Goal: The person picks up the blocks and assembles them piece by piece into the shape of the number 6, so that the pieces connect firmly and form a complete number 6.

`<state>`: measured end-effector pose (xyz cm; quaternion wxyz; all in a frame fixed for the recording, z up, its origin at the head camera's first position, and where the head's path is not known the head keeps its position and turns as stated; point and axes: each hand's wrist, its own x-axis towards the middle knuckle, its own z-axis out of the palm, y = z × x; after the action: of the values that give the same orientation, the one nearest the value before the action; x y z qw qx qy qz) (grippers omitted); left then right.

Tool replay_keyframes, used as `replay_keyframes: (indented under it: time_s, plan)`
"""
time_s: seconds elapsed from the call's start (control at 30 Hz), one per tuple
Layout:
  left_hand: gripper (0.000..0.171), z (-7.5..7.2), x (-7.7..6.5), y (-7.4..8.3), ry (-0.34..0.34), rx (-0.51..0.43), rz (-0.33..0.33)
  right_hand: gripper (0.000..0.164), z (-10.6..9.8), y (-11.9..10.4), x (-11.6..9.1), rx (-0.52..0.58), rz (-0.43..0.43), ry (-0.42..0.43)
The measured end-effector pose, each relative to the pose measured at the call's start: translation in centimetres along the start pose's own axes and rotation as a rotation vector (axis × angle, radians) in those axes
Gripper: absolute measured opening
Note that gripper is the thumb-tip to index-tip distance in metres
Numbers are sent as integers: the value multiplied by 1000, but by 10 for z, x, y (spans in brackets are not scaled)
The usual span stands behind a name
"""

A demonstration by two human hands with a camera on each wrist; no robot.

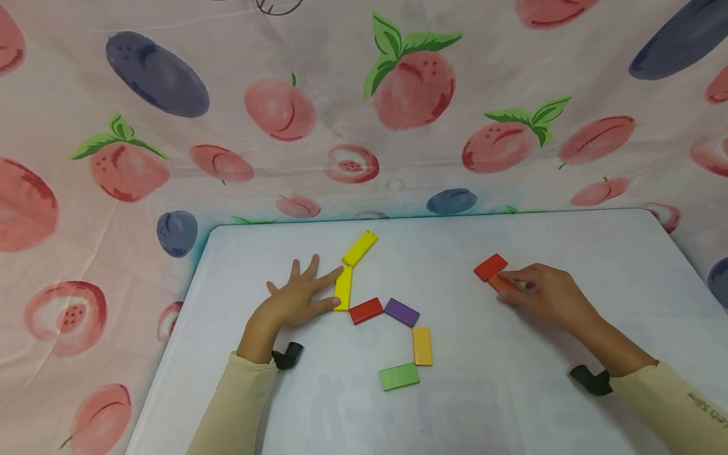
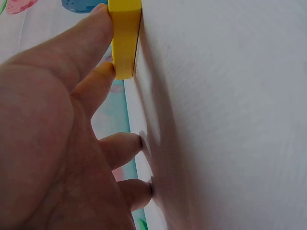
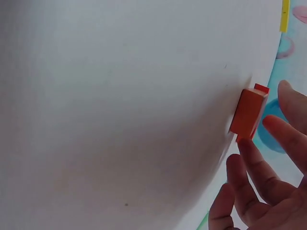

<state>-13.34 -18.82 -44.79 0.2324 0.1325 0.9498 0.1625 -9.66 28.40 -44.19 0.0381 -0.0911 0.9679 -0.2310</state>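
My left hand (image 1: 297,297) lies with spread fingers at the left of the layout. Its thumb and index fingertips touch the near yellow block (image 1: 343,289), which also shows in the left wrist view (image 2: 125,40). A second yellow block (image 1: 360,248) angles away from its far end. At the right, my right hand (image 1: 543,292) has thumb and index at an orange block (image 1: 499,283), beside a red block (image 1: 490,266). In the right wrist view the fingers look extended, a fingertip close to the lower end of the orange block (image 3: 248,112); no pinch shows.
From the near yellow block, another red block (image 1: 366,311), a purple block (image 1: 402,312), an orange-yellow block (image 1: 422,345) and a green block (image 1: 399,376) curve toward me. They lie on a white table (image 1: 483,404). A fruit-patterned cloth (image 1: 341,57) hangs behind it.
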Motion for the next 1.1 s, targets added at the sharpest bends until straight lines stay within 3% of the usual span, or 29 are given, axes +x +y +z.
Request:
replay_keyframes:
  time_s: [0.53,0.9,1.1]
  plan:
    - [71,1,2,-2,2,9,-5,55,0,6,4,10,9,-73]
    - [72,2,3,-2,4,5,-9,54,0,2,3,15,-42,-78]
    - [72,1,3,-2,3,9,-4,49,1,-1,3,39,-1,-97]
